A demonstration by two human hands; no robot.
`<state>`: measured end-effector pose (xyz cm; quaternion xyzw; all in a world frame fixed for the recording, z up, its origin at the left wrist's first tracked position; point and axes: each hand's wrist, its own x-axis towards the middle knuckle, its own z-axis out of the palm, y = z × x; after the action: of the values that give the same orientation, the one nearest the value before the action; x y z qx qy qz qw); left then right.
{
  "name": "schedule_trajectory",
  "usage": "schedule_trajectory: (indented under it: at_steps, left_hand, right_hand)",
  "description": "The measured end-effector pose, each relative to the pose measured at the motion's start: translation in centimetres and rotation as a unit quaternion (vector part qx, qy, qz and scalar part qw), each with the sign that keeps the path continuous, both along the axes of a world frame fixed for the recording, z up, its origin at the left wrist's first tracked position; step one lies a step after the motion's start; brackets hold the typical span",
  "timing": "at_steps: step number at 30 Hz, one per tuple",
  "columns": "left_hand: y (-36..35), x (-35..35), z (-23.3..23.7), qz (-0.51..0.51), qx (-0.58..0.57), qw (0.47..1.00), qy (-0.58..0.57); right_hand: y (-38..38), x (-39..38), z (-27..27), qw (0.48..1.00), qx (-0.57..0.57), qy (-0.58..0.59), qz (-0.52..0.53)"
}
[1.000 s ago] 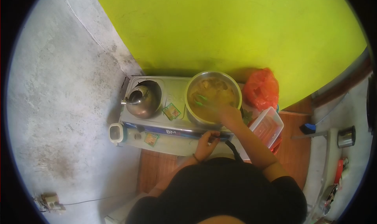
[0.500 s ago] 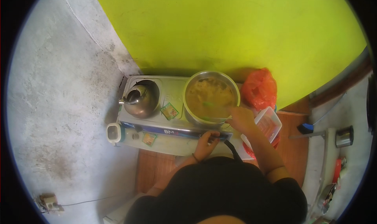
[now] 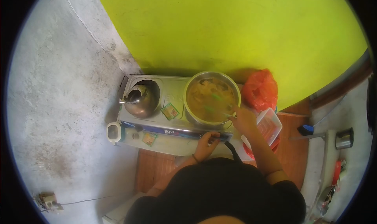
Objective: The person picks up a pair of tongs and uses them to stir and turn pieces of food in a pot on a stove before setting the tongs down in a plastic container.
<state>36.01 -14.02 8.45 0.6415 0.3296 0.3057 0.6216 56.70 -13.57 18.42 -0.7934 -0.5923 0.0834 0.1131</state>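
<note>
A large metal pot (image 3: 188, 116) of yellow-brown soupy food (image 3: 208, 94) stands on the right side of the gas stove (image 3: 174, 91). My right hand (image 3: 244, 120) is closed around the metal handle of a cooking spoon (image 3: 231, 115) at the pot's near right rim. Its far end is in the food, blurred, with green streaks there. My left hand (image 3: 207, 143) is closed at the right end of the stove's front panel, its fingers curled at the control knob, which they hide. On the stove's left side sits a metal kettle (image 3: 144, 106).
A green sachet (image 3: 170, 111) lies between kettle and pot, and another sachet (image 3: 149, 138) in front of the stove. To the right are a red plastic bag (image 3: 260, 90) and a clear plastic container (image 3: 269, 125). A white-and-teal device (image 3: 114, 132) stands at front left.
My right hand has shifted slightly right with the spoon, and the green streaks in the food have changed place. My left hand stays at the stove's front panel.
</note>
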Motion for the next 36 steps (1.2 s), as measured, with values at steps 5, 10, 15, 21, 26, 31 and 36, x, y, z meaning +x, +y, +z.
schedule_trajectory:
  at_steps: [5,10,15,21,26,31,36]
  left_hand:
    - [-0.1,-0.2,0.3,0.000,0.000,1.000,0.008]
    - [-0.1,0.0,0.3,-0.005,-0.002,1.000,0.006]
    - [0.0,0.3,0.0,-0.007,-0.022,1.000,0.014]
    - [-0.1,0.6,0.1,-0.012,-0.017,1.000,0.007]
    - [-0.2,0.7,0.4,-0.012,-0.014,1.000,0.011]
    - [-0.3,0.8,0.2,-0.011,-0.031,0.999,0.007]
    - [-0.4,0.9,0.4,-0.014,-0.029,0.999,0.010]
  right_hand:
    - [0.1,1.0,1.7,0.996,-0.039,-0.028,-0.072]
    - [-0.1,1.5,0.9,0.995,-0.054,-0.046,-0.075]
    - [-1.4,1.0,0.3,0.997,-0.020,-0.060,-0.036]
    - [-1.6,2.3,-1.0,0.997,0.021,-0.065,-0.041]
    - [-1.4,1.3,-0.5,0.998,-0.011,-0.043,-0.050]
    - [-1.3,1.8,-1.0,0.997,-0.011,-0.048,-0.052]
    - [-1.0,1.5,-1.5,0.999,-0.010,-0.006,-0.052]
